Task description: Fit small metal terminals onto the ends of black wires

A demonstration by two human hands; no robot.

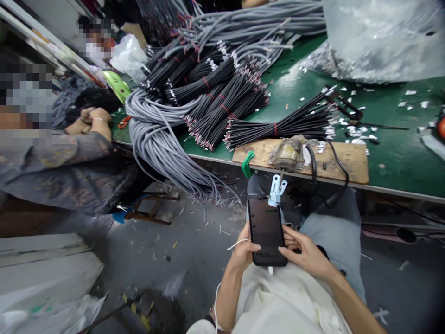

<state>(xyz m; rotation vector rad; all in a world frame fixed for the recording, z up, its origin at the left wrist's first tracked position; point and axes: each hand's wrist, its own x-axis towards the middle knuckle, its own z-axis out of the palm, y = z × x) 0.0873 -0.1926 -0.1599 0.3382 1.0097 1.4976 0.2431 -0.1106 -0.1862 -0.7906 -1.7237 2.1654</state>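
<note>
Counter (399, 174) in green, heaped with grey cables (163, 148) (partly drooping over the edge) and black bundles (239, 104). At the near edge, a wooden board (354, 157). Below, left hand (243, 250) wrapped around one side of a phone (267, 232), right hand (304, 253) pinching the other, over the lap (333, 232). By the phone's top, a blue clip (277, 189).

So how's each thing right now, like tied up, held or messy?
Phone: held, screen mostly dark
Plug: at the phone's bottom edge
Left hand: gripping the phone
Right hand: touching the phone's side
Black cables: bundled with red ties
Grey cables: drooping over the table edge
Scraps: scattered
Peg: can't tell if clipped on
</note>
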